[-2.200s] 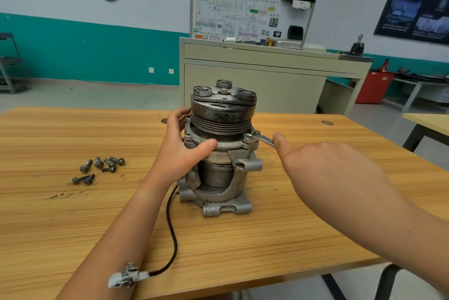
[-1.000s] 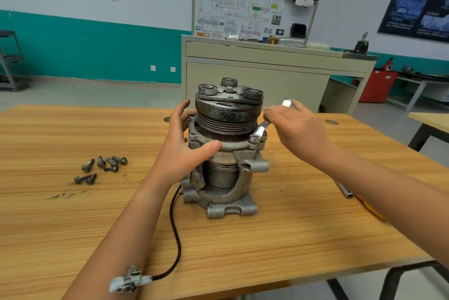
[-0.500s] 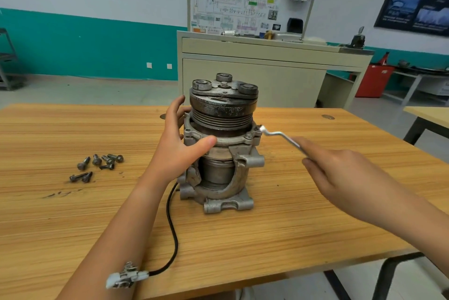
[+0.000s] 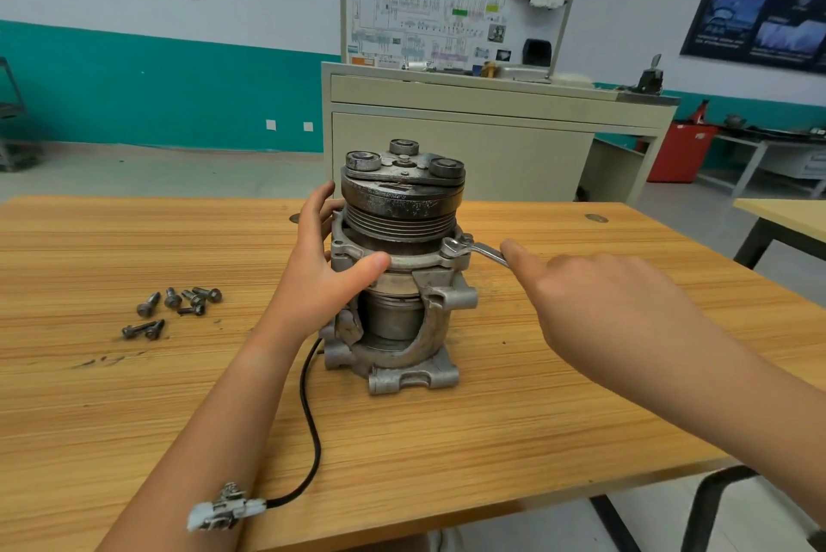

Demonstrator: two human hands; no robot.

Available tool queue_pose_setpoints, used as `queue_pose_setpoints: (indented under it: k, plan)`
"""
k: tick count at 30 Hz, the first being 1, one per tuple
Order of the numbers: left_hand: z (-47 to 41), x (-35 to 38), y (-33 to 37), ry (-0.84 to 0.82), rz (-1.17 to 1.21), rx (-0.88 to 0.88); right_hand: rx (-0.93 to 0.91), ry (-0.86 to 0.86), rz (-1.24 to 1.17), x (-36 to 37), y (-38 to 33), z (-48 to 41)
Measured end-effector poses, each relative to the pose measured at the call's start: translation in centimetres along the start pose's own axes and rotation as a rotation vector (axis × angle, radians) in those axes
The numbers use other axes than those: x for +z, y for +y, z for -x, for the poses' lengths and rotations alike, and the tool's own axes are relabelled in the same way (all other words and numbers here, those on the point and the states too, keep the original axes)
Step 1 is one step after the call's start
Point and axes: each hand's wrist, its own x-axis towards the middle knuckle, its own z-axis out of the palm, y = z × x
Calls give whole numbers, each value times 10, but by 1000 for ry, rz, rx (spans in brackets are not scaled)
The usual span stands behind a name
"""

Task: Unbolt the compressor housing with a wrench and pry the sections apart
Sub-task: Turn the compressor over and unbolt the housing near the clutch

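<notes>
The left hand point(image 4: 322, 283) grips the compressor point(image 4: 402, 211) at its upper flange: the thumb lies across the front of the flange and the fingers wrap round the far left side. The right hand point(image 4: 617, 310) holds the handle of the wrench point(image 4: 474, 248) with the index finger stretched straight along it. The other fingers are tucked under the hand, and the handle's end is hidden there. The wrench lies roughly level, its head seated on a bolt at the compressor's right flange corner.

The compressor stands upright on the wooden tabletop point(image 4: 491, 439), pulley end up. Its lower housing is cut away at the front, showing the cylinder inside. A black cable point(image 4: 308, 417) runs from the compressor's left base toward the near edge and ends in a white connector point(image 4: 223, 507). Well to the left of the compressor lies a loose cluster of bolts point(image 4: 179, 305) — some touching, some a little apart.

Behind the compressor, off the tabletop, stands a beige cabinet point(image 4: 469, 149) carrying a wiring-diagram board point(image 4: 447, 6).
</notes>
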Motion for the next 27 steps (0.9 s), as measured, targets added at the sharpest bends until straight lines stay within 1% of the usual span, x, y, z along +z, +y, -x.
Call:
queue_pose_setpoints:
  k: [2,4,10,14,18,23,27]
  plan:
    - [0,0,1,-1,9,-7,-49,-44,110,-7,-7,1]
    - [0,0,1,-2,10,-13,-76,-83,152,-12,-12,3]
    - [0,0,1,-1,10,-5,-90,-180,145,-25,-17,0]
    - [0,0,1,-5,11,6,-89,-209,170,-27,-23,-3]
    - [-1,0,2,-7,16,9,-101,-162,206,-19,-12,-8]
    - [0,-1,3,-6,8,5,-171,-41,141,-11,26,-24]
    - [1,-1,4,-8,17,-6,-157,3,156,11,41,-49]
